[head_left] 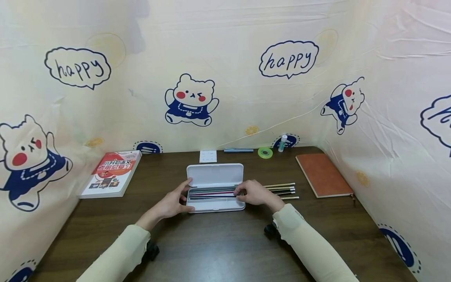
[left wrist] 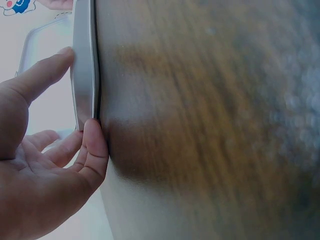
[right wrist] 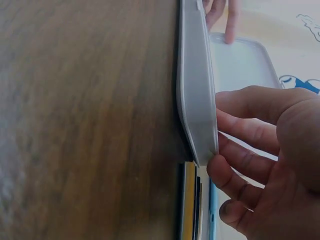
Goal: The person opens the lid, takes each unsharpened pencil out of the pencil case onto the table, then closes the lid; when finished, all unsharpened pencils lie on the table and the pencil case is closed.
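A white pencil case [head_left: 215, 206] lies open mid-table, its lid [head_left: 215, 174] folded back. Several coloured pencils [head_left: 211, 192] lie inside. My left hand [head_left: 183, 197] brackets the case's left end: thumb on the near corner, index finger on the rim [left wrist: 84, 75], fingers fairly straight. My right hand [head_left: 246, 192] is at the case's right end, fingers lightly bent over the end wall [right wrist: 197, 100] and resting on the pencils' ends. No pencil shows pinched between its fingers [right wrist: 235, 145]. Several loose pencils [head_left: 283, 190] lie on the table just right of the case.
A red-and-white book [head_left: 112, 173] lies at the left, a brown notebook [head_left: 322, 175] at the right. Along the back edge sit a white pad [head_left: 208, 156], a blue pen [head_left: 238, 150], a green tape roll [head_left: 265, 152] and a glue stick [head_left: 282, 143]. Printed fabric walls enclose the dark table [head_left: 218, 243].
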Demonstrator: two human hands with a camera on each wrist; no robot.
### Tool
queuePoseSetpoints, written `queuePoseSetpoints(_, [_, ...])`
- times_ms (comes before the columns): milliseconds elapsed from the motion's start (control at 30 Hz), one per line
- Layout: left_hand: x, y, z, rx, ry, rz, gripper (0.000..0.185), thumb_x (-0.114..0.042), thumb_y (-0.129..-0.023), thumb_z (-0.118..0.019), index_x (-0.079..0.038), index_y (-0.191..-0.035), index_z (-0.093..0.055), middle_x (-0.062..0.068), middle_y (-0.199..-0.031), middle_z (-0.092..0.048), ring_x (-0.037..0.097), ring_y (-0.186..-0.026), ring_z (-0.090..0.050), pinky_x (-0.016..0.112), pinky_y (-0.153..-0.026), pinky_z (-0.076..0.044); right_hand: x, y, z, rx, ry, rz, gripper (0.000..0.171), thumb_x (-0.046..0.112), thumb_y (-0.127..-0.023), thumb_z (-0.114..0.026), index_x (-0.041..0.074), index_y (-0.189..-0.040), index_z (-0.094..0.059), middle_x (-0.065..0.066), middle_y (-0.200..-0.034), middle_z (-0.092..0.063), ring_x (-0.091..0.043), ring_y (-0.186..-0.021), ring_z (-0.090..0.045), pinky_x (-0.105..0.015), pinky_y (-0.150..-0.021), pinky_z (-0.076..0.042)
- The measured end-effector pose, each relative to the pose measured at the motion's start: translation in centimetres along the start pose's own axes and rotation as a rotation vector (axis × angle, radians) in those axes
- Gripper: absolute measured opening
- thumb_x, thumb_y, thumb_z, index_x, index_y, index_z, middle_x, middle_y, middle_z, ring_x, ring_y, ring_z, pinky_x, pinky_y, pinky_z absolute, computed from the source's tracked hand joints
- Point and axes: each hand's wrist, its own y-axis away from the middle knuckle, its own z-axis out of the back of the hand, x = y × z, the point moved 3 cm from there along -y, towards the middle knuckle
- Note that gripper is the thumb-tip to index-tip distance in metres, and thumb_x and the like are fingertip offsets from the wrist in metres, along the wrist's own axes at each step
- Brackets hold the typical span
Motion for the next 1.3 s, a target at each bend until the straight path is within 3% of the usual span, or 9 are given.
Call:
queuePoseSetpoints(233, [0.0,0.0,0.0,-0.001,-0.006,0.003,0.105,-0.027,-0.081,-0.084,-0.019,-0.16,-0.016,0.02,-0.148,-0.048,0.023,-0.107,-0.057,0.041,-0.091,-0.048,0.6,-0.2,-0.3,-0.002,0.045,0.034,0.017,0.014,-0.091,-0.07,0.016,-0.107,-0.077,-0.002,-0.11,-0.074,-0.017,-0.102,-0.065,-0.04,-0.094,-0.05])
queuePoseSetpoints(567, [-0.1,0.0,0.0,0.0,0.009,0.001,0.105,-0.026,-0.081,-0.084,-0.02,-0.161,-0.016,0.02,-0.15,-0.046,0.023,-0.108,-0.056,0.042,-0.092,-0.048,0.8,-0.3,-0.4,-0.027,0.076,0.041,0.011,0.014,-0.091,-0.07,0.017,-0.099,-0.078,0.004,-0.092,-0.071,-0.009,-0.082,-0.057,-0.03,-0.079,-0.048])
queuePoseSetpoints(1100, [-0.2,0.1,0.1,0.001,-0.002,0.0,0.104,-0.027,-0.082,-0.083,-0.018,-0.16,-0.016,0.02,-0.149,-0.047,0.024,-0.108,-0.057,0.042,-0.092,-0.048,0.2,0.1,0.8,-0.077,-0.031,0.007,0.007,0.014,-0.09,-0.074,0.02,-0.091,-0.077,0.009,-0.08,-0.065,-0.008,-0.074,-0.054,-0.025,-0.071,-0.045])
queuePoseSetpoints(1300, [-0.2,0.1,0.1,0.002,-0.004,0.001,0.104,-0.027,-0.082,-0.084,-0.019,-0.16,-0.016,0.02,-0.149,-0.047,0.024,-0.108,-0.057,0.042,-0.092,-0.049,-0.5,1.1,2.0,-0.091,-0.084,0.031,0.007,0.014,-0.091,-0.072,0.018,-0.094,-0.078,0.006,-0.085,-0.068,-0.011,-0.076,-0.054,-0.026,-0.071,-0.045])
